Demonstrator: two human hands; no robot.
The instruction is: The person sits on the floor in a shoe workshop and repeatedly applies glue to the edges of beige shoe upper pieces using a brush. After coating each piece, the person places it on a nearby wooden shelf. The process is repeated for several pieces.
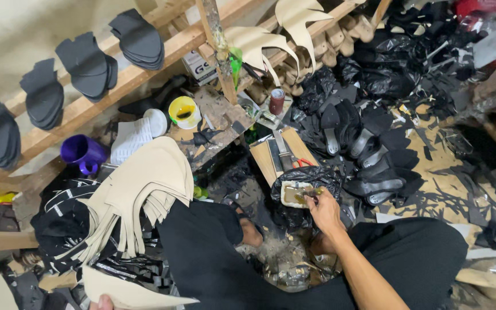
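Head camera is looking down on a person sitting on a littered workshop floor, legs in black trousers. The right hand [324, 209] is reaching forward, fingers pinched on a small brush-like tool whose tip is dipping into the glue tray [295, 193]; the tray is sitting on a black plastic bag just ahead of the knee, seemingly so it stays within easy reach. The left hand [103, 302] is showing only at the bottom edge, gripping a cream cut piece [130, 291] by its near end, held flat and clear of the floor. A stack of similar cream pieces [144, 183] is draping over the left thigh, close to that hand. Black sandal soles [368, 152] are lying heaped beyond the tray. A purple mug [81, 152] and yellow tape roll [183, 111] are resting by the wooden rack [116, 86].
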